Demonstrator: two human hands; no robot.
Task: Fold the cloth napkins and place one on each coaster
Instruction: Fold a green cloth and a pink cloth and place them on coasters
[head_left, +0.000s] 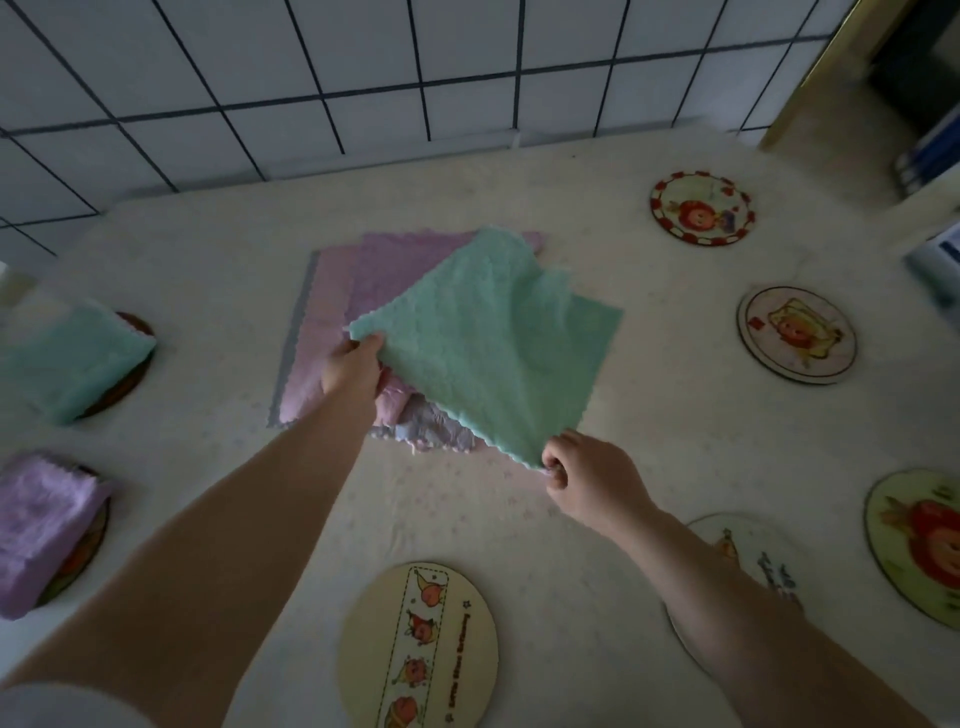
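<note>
A green napkin hangs spread out above the table's middle. My left hand pinches its left corner and my right hand pinches its near corner. Under it lies a pile of pink and purple napkins. At the left, a folded green napkin lies on a dark coaster, and a folded purple napkin covers another coaster. Bare coasters: one at the near middle, one partly under my right forearm, and three along the right.
A pale patterned cloth covers the table. A white tiled wall runs along the far edge. A white object stands at the right edge, with dark furniture beyond the far right corner.
</note>
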